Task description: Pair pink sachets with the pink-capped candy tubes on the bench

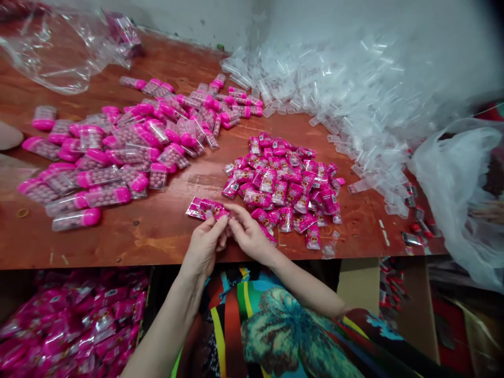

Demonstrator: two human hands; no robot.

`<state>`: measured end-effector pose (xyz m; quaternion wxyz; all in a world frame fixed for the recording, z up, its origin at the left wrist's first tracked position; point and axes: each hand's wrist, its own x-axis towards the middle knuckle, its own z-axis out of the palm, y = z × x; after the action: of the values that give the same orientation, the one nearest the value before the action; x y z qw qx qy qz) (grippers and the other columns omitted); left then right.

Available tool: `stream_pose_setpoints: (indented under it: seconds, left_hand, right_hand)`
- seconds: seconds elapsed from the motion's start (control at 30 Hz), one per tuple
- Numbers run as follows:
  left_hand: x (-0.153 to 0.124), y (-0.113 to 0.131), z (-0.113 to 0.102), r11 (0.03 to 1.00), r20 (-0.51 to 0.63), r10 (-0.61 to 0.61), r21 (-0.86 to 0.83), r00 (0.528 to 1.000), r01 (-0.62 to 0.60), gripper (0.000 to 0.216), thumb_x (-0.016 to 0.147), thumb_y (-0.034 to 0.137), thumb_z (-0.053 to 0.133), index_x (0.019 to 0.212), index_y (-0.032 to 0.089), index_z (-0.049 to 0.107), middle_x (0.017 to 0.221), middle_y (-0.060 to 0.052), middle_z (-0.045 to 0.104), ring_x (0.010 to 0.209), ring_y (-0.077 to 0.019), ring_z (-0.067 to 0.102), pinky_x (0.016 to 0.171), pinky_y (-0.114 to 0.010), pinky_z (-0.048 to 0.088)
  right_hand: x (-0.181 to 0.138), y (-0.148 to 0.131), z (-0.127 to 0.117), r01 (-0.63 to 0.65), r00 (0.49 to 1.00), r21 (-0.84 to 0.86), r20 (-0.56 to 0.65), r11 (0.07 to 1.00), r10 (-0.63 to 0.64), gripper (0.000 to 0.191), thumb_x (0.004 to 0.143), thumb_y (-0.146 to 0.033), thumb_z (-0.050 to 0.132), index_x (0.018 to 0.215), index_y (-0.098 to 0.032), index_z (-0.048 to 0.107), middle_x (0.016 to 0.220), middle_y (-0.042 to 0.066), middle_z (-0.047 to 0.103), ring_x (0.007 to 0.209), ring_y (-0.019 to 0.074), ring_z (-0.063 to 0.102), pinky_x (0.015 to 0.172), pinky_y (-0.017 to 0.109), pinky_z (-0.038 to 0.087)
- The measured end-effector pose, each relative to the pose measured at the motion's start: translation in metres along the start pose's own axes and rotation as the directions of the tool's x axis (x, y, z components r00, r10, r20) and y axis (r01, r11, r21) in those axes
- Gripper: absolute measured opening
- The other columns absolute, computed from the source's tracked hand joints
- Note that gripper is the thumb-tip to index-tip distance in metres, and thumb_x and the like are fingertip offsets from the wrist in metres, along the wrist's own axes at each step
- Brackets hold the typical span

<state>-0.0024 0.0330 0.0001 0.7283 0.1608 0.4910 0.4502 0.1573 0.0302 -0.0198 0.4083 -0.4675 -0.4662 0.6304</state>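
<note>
My left hand (207, 242) and my right hand (247, 233) meet at the front of the wooden table, fingers pinched together. Between them is a shiny pink printed plastic packet (202, 208), its flat end pointing left. The fingers cover its right end, so what lies inside there is hidden. Just beyond my right hand spreads a pile of filled pink packets (283, 184). Farther left lies a heap of clear tubes with pink caps (118, 147), full of small pink balls.
Loose clear empty tubes (315, 79) heap along the back right. A white plastic bag (457, 184) hangs at the right edge, near small red-capped pieces (417, 228). Below left, a box holds many pink packets (79, 320). A clear bag (59, 52) lies at the back left.
</note>
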Motion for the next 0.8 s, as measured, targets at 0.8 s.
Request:
stream_pose_setpoints:
  seconds: [0.8]
  left_hand:
    - [-0.0031,0.0002,-0.0018,1.000,0.048,0.014,0.004,0.999,-0.014,0.060,0.084,0.060,0.114,0.067,0.022,0.071,0.051,-0.001,0.057,0.048,-0.0131,0.051,0.047,-0.024,0.034]
  right_hand:
    - [-0.0076,0.0050,-0.0035,-0.086,0.987,0.201,0.151,0.976,0.056,0.072,0.107,-0.080,0.087,0.147,-0.031,0.052,0.079,-0.010,0.066,0.052,0.0123,0.050,0.052,0.025,0.039]
